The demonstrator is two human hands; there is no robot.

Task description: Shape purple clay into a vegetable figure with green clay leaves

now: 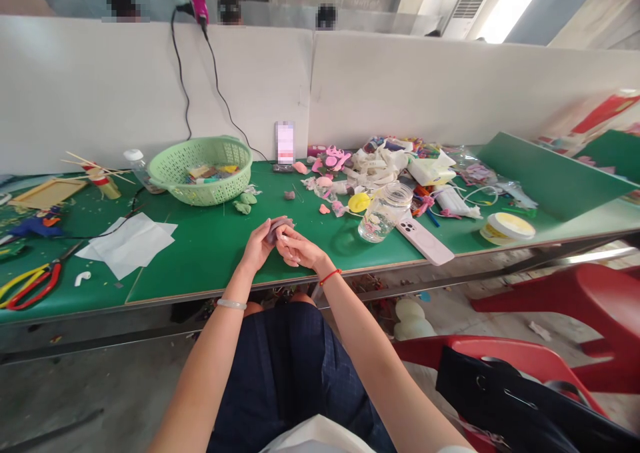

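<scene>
Close together over the front edge of the green table (200, 240), my two hands meet around a small greyish-purple lump (278, 228), which looks like soft clay. My left hand (257, 245) wraps it from the left, and the fingers of my right hand (297, 245) press on it from the right. Part of the lump is hidden by the fingers. Beyond the hands lies a smaller lump of similar colour (289, 195), and a coral piece (325, 209) is to its right. Green lumps (244, 204) rest below a green basket (205, 192).
A clear jar (377, 216) and a pink phone (425, 241) stand and lie right of my hands. Farther back are a lit phone (285, 143) and wrappers (383, 166). Papers (127, 245), pliers (37, 283) and a white earbud (83, 278) lie left.
</scene>
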